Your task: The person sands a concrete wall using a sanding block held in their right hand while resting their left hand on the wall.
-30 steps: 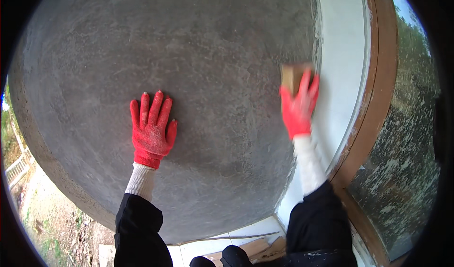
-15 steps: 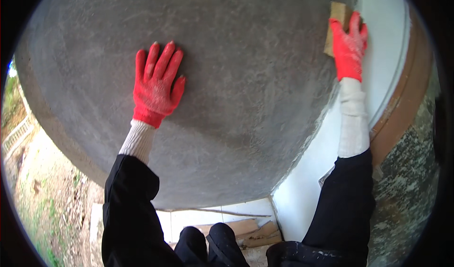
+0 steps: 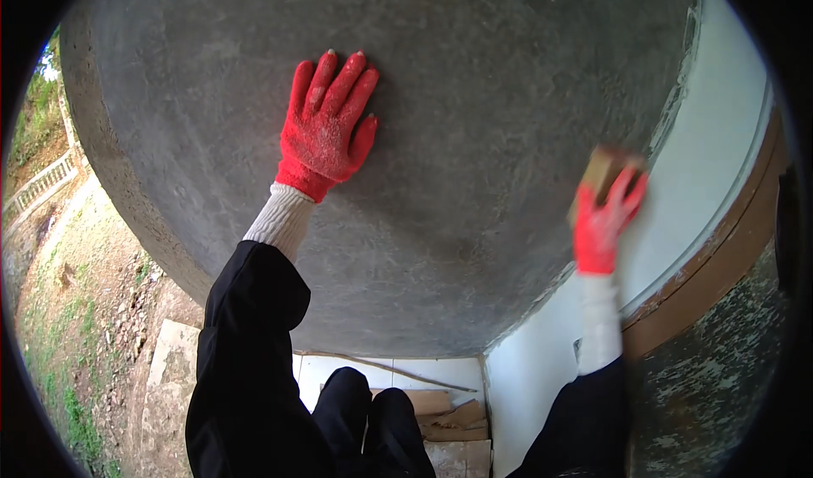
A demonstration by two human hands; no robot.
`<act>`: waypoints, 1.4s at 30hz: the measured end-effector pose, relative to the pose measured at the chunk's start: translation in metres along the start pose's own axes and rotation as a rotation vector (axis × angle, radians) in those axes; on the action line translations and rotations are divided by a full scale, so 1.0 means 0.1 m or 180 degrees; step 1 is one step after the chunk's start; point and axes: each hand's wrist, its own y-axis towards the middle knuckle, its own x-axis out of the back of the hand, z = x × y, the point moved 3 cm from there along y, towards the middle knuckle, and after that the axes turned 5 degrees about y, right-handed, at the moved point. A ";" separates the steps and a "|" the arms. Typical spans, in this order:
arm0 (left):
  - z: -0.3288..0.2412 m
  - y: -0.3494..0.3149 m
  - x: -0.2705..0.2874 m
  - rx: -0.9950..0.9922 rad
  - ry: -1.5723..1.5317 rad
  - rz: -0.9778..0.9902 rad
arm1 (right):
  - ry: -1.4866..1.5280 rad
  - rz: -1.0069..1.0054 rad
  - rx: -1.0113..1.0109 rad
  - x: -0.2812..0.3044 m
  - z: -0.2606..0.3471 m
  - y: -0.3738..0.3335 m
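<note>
A grey plastered wall [image 3: 474,139] fills the middle of the view. My left hand [image 3: 326,127], in a red-coated work glove with a white knit cuff, lies spread on it, fingers apart and holding nothing. Over at the right, my right hand [image 3: 603,228], gloved the same way, grips a tan sanding block [image 3: 600,173]. The block is against the grey surface close to where it meets a white wall [image 3: 720,122]. Motion blurs this hand and the block, so the exact finger grip is unclear.
A brown frame [image 3: 711,266] borders the white wall at the right, next to a mottled dark surface [image 3: 711,359]. Below are white tiles [image 3: 334,368], a thin stick [image 3: 398,368] and brown boards [image 3: 457,419] near my knees. Sloping ground with a pale railing [image 3: 47,182] lies outside at left.
My right hand has swept the block down along the grey wall's right side, toward me. My left hand stays flat; it appears farther right and higher as the view has shifted.
</note>
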 end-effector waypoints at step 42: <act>0.03 0.00 0.03 -0.0115 -0.0898 0.0027 | 0.0448 -0.0729 -0.1340 -0.03 1.07 1.27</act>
